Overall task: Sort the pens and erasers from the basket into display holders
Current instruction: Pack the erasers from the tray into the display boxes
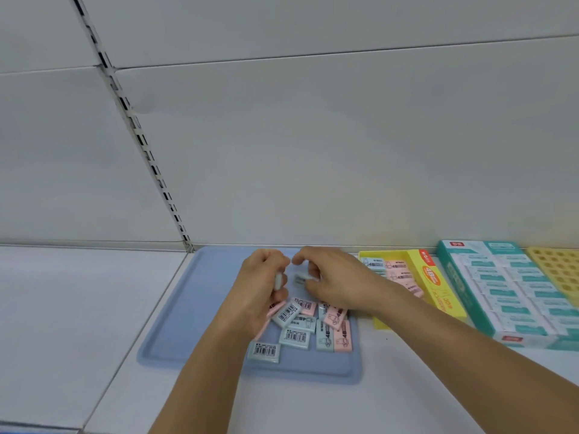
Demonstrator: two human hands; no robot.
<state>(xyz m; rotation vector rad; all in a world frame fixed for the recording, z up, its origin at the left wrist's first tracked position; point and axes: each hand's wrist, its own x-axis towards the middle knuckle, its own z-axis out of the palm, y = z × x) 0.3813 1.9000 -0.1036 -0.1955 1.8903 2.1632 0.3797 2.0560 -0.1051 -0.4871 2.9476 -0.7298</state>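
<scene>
Blue tray (194, 308) is the landmark, lying flat on the white shelf (78, 308). Your left hand (261, 286) is over the tray's middle, fingers curled round a pale eraser (278, 281) held on edge. Your right hand (332, 283), just right of it, pinches a second eraser (302, 278). Loose pink and pale blue erasers (300, 327) are heaped on the tray's near right part. Right of the tray stands a yellow display box (438, 289), partly filled with erasers, then a teal box (470, 292), then a yellow holed holder (560, 270).
</scene>
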